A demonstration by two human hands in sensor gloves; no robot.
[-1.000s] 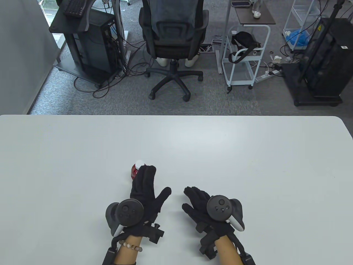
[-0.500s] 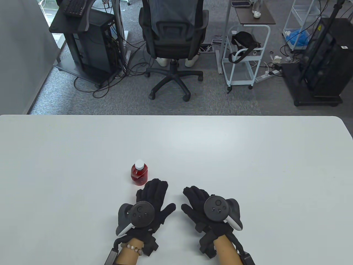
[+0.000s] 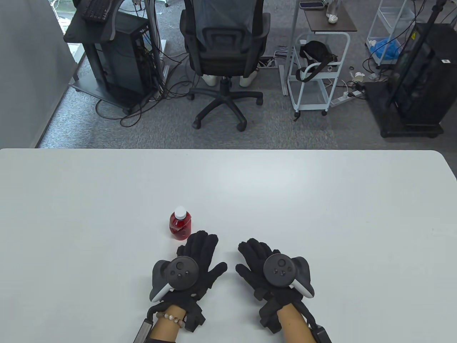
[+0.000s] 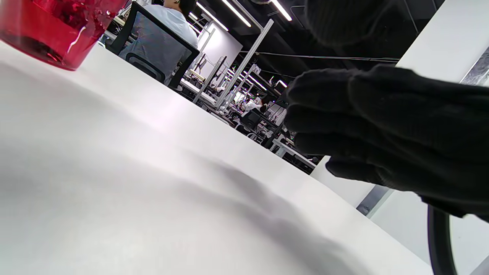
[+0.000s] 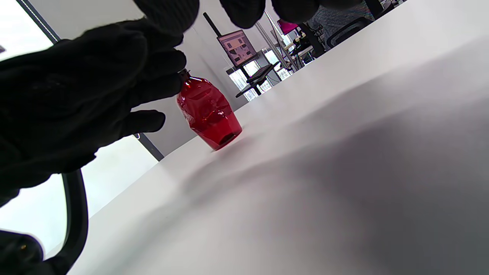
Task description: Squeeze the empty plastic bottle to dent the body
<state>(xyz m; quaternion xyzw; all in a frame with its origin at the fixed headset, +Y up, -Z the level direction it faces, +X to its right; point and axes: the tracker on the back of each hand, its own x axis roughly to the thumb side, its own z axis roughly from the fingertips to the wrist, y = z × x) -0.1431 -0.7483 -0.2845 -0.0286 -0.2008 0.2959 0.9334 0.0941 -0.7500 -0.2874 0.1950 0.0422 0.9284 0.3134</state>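
A small red see-through plastic bottle (image 3: 180, 224) with a white cap stands upright on the white table (image 3: 321, 214), left of centre. My left hand (image 3: 200, 252) lies open, palm down, just in front of the bottle and apart from it. My right hand (image 3: 255, 258) lies open, palm down, beside the left one. Both hands are empty. The left wrist view shows only the bottle's base (image 4: 46, 30) at the top left. In the right wrist view the bottle (image 5: 209, 113) stands behind my left hand (image 5: 76, 95), and its side looks uneven.
Beyond the table's far edge there is a black office chair (image 3: 223, 46), a white cart (image 3: 314, 71) and dark equipment racks (image 3: 114, 53) on the floor.
My left hand has drawn back from the bottle towards me and now lies flat. The bottle stands uncovered in the same spot. My right hand has barely moved.
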